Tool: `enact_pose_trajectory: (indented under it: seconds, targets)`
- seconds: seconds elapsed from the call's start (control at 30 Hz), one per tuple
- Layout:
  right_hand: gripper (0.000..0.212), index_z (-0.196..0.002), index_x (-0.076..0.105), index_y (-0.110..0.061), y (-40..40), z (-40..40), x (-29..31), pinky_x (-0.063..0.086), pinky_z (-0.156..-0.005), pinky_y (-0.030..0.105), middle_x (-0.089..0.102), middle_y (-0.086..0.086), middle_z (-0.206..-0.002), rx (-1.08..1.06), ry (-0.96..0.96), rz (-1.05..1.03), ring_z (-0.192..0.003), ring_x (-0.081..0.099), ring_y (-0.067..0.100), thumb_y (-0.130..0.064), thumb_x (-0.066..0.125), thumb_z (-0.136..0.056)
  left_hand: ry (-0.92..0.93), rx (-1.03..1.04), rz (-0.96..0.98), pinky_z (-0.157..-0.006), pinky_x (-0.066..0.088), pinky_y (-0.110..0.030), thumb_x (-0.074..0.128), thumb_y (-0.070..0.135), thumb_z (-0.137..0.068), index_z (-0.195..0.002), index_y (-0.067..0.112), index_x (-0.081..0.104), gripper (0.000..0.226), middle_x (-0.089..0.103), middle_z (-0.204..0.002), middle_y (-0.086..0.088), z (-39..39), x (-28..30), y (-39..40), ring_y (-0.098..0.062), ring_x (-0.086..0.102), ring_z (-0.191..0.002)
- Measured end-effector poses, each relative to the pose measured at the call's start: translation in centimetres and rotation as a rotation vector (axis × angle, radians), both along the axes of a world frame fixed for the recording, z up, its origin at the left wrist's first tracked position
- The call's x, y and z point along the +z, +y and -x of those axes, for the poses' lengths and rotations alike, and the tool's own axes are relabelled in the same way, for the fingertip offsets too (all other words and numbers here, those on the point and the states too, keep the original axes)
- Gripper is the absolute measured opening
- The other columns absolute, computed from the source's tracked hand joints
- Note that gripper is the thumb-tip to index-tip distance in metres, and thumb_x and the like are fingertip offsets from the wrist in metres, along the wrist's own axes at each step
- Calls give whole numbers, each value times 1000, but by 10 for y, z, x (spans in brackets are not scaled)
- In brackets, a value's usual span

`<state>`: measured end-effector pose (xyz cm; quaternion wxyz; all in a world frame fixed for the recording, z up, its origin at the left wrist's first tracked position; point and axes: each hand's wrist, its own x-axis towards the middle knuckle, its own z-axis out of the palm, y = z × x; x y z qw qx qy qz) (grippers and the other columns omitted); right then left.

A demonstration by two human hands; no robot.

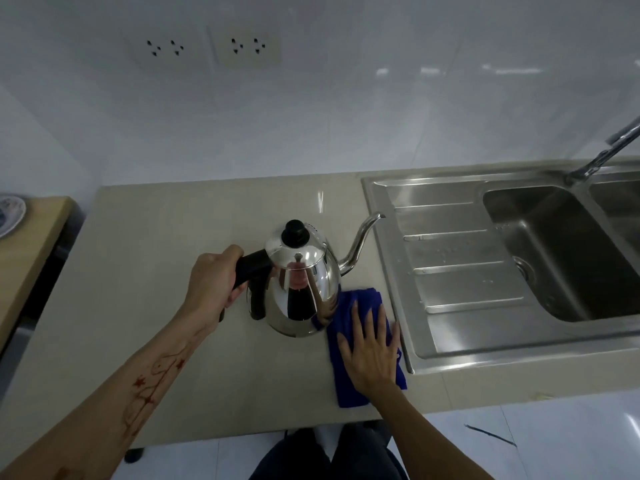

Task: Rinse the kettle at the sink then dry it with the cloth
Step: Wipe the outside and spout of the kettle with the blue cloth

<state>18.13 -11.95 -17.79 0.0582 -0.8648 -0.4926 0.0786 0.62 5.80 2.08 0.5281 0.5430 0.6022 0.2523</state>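
The left hand [216,278] clasps the shiny steel gooseneck kettle [301,289] by its handle; the right hand [372,348] lies spread on the blue cloth [349,303], probably about to lift it and wipe.

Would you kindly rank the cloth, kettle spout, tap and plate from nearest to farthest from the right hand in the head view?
From the right hand:
1. Blue cloth, directly beneath it.
2. Kettle spout, just beyond.
3. Tap, far right over the sink.
4. Plate, far left.

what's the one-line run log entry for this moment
left hand: gripping kettle handle | right hand: flat on blue cloth | kettle: upright, lid on, spout toward sink
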Motion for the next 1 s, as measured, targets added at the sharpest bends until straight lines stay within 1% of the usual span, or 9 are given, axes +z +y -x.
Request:
enact_pose_trajectory:
  seconds: [0.23, 0.27, 0.33, 0.4, 0.5, 0.6, 0.7, 0.83, 1.0]
  targets:
    - [70, -155, 10, -27, 2, -6, 15, -7, -120, 51, 11, 4, -164, 14, 206, 43, -151, -8, 25, -62, 5, -95, -30, 13, 6, -41, 22, -24, 49, 23, -87, -57, 7, 52, 34, 41, -38, -6, -1, -13, 11, -17, 31, -34]
    - [68, -153, 20, -26, 3, -8, 25, -4, -121, 51, 15, 4, -163, -13, 272, -33, -151, -4, 27, -60, 11, -95, -35, 19, 9, -41, 22, -24, 49, 23, -87, -56, 8, 51, 35, 42, -37, -5, -1, -14, 14, -17, 31, -34]
    - [52, -140, 44, -22, 10, -10, 55, 21, -119, 50, 33, 4, -154, -122, 395, -326, -146, 22, 26, -47, 32, -96, -42, 30, 11, -42, 21, -25, 49, 24, -87, -54, 8, 51, 36, 42, -37, -4, 0, -14, 20, -16, 31, -34]
    - [38, -132, 50, -20, 28, -15, 84, 40, -109, 41, 46, 0, -141, -225, 550, -575, -130, 41, 17, -32, 48, -97, -51, 38, 7, -42, 22, -24, 49, 23, -87, -57, 8, 52, 33, 43, -38, -5, -1, -12, 28, -15, 32, -33]
    - [51, -142, 40, -22, 73, -26, 119, 46, -101, 31, 50, -8, -133, -263, 937, -565, -121, 50, 10, -16, 59, -95, -58, 41, -1, -39, 23, -21, 51, 22, -87, -57, 8, 53, 33, 46, -40, -5, -5, -8, 45, -12, 35, -30]
    - [52, -141, 41, -30, 118, -40, 122, 45, -106, 37, 53, -7, -133, -277, 1216, -444, -121, 55, 13, -15, 59, -95, -63, 11, -13, -37, 24, -19, 52, 22, -90, -57, 8, 54, 35, 48, -37, -2, -12, -3, 70, -9, 37, -27]
    - [33, -117, 56, -34, 154, -48, 116, 54, -97, 42, 72, 1, -113, -244, 1167, -459, -105, 68, 16, -11, 55, -95, -66, -52, -38, -40, 26, -22, 54, 24, -91, -57, 8, 55, 38, 48, -35, 1, -24, 0, 102, -9, 38, -28]
    - [25, -113, 60, -15, 200, -60, 120, 57, -87, 35, 76, 6, -102, -289, 1283, -566, -98, 72, 23, -1, 49, -96, -89, -72, -97, -40, 29, -22, 59, 29, -90, -54, 7, 58, 43, 50, -36, -1, -42, -4, 152, -14, 40, -32]
    - [23, -115, 61, -12, 267, -73, 103, 59, -81, 36, 73, 11, -107, -428, 1347, -631, -97, 72, 28, -25, 57, -96, -59, -19, -178, -49, 42, -23, 62, 42, -87, -50, 11, 61, 49, 56, -40, -1, -67, -18, 209, -15, 49, -38]
